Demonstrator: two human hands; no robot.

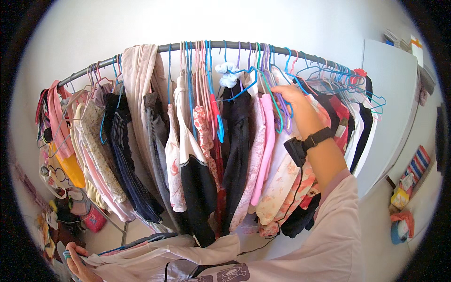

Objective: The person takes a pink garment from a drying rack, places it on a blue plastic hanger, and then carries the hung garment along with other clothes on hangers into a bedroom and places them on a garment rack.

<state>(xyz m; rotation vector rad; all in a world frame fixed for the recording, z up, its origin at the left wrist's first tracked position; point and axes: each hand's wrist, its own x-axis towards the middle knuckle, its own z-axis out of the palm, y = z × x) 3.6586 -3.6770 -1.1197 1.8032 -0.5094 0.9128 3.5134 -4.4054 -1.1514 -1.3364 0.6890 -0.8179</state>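
My right hand (291, 98) is raised to the clothes rail (225, 44), fingers closed around purple plastic hangers (286, 121). A green hanger (272, 91) hangs against those fingers. Just left of them is a pink garment (266, 148). Low at the left, my left hand (78, 261) grips a bundle of hangers whose hooks poke out between the fingers. Pale garments (141, 255) and a dark one (149, 238) on a blue hanger drape from it across my front. Their exact number is hidden by overlap.
Shirts and trousers, including black trousers (236, 130), crowd the rail. Bare blue hangers (338, 83) bunch at its right. A white cabinet (387, 102) stands beyond. Bags and caps (79, 204) sit low left; a striped bag (417, 165) lies right. A cable (294, 197) trails from my wrist device.
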